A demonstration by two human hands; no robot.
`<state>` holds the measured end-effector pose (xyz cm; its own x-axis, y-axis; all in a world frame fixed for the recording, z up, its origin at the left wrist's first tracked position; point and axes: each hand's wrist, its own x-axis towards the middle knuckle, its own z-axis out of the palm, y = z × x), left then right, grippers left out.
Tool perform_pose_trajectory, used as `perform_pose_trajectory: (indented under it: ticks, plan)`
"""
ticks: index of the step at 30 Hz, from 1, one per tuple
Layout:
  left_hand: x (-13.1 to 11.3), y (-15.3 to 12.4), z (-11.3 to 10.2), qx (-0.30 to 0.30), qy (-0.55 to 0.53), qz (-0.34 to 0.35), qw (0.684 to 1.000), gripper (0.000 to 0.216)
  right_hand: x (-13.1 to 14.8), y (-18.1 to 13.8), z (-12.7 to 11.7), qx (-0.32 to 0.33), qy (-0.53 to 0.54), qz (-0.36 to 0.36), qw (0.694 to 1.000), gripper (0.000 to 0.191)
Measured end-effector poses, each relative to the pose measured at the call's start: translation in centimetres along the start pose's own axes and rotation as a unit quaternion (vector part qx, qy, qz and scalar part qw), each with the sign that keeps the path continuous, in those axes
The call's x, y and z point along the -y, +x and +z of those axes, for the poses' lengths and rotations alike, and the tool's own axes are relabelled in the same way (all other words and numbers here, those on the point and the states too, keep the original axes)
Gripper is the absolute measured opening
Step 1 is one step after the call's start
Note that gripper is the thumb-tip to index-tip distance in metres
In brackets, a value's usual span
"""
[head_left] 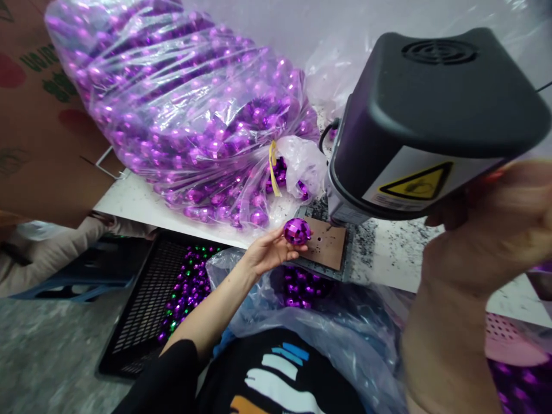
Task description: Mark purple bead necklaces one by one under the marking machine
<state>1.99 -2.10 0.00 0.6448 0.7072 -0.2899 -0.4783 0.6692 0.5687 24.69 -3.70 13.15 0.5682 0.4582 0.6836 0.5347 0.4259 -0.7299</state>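
Observation:
Between the fingers of my left hand [273, 251] is a shiny purple mirror-faceted ball [297, 232], held at the left edge of a small brown board [330, 253] with a hole in it. The board lies on the metal base of a black bench machine [431, 103], which looks like a small drill press with a yellow warning label. My right hand [495, 230] is raised at the machine's right side, blurred, its fingers curled. What it grips is hidden behind the motor housing.
A big clear bag [185, 115] of purple balls, tied with yellow, lies on the white table [133, 198]. Dark shavings surround the machine base. Below are a black crate [133, 310] of purple and green balls and an open plastic bag [345, 339]. Another person's sleeve [56, 253] is at left.

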Motion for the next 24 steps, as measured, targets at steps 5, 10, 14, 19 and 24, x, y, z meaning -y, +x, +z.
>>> perform_pose_trajectory:
  ticks: [5,10,14,19,24]
  plan:
    - [0.3,0.9,0.8,-0.019,-0.058,-0.036,0.997,0.036,0.0,0.1,0.1,0.001,0.005,-0.009,1.0,0.057]
    - [0.6,1.5,0.9,-0.031,0.023,-0.015,0.999,0.043,0.4,-0.1,0.0,0.018,0.023,-0.011,1.0,0.054]
    - [1.3,2.2,0.7,-0.093,0.288,0.137,0.943,0.053,0.5,-0.2,0.0,0.022,0.014,-0.013,1.0,0.051]
    - [2.4,3.2,1.5,-0.096,0.544,0.252,0.795,0.057,0.5,-0.3,0.1,0.014,0.003,-0.018,1.0,0.049]
    - [3.3,3.3,2.5,-0.09,0.567,0.279,0.77,0.05,0.4,-0.3,0.1,0.01,0.0,-0.029,1.0,0.052]
